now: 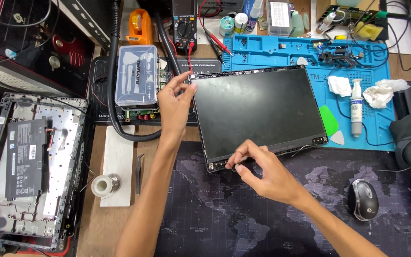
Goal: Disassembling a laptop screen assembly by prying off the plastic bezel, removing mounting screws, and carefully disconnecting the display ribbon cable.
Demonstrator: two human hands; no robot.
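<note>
Both hands grip the dark laptop screen (pixel 260 112) lying across the blue mat (pixel 381 128): left hand (pixel 174 102) pinches its top corner, right hand (pixel 255 169) pinches the bottom edge, best handled gently, evenly.

Left forearm rising from bottom centre toward upper middle of frame, wrist straight. Left hand (pixel 174 102) raised, thumb and forefinger pinched near tips, remaining fingers loosely curled. Right forearm entering from lower right, angled up-left. Right hand (pixel 258 169) palm down at centre, fingertips bunched in tight pinch, knuckles arched.
</note>
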